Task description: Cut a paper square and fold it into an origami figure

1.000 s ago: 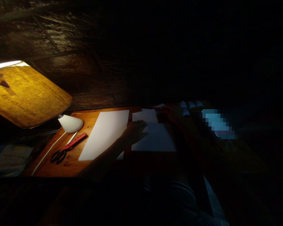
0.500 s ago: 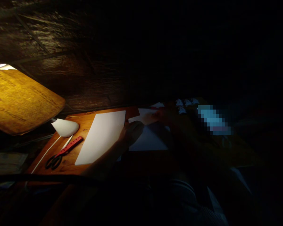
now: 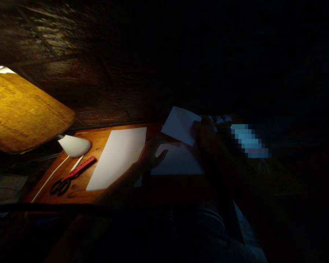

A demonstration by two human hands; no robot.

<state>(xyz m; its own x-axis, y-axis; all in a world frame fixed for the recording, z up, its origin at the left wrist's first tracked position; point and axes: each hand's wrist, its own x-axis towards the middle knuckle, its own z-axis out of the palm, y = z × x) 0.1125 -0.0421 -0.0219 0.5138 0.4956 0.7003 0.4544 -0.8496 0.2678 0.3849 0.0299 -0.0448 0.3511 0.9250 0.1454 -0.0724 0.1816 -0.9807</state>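
My right hand [image 3: 204, 133] grips the right edge of a small piece of white paper [image 3: 179, 124], held up above the table's far side. Below it a white sheet [image 3: 178, 160] lies flat on the table. My left hand [image 3: 152, 151] rests at that sheet's left side, thumb and fingers apart, holding nothing. Left of it, a larger white sheet [image 3: 119, 157] lies in the lamplight, with my left forearm across its lower right part.
Scissors [image 3: 71, 177] with black handles and a red cover over the blades lie beside a white pen-like stick [image 3: 77, 163]. A lamp with a printed yellow shade [image 3: 27, 113] and white base [image 3: 75, 145] stands left on the wooden table [image 3: 97, 138]. A blurred bright screen [image 3: 249, 140] glows at right.
My right hand has lifted the small paper off the table and moved it up and to the right. The left hand has opened, its thumb now spread from the fingers.
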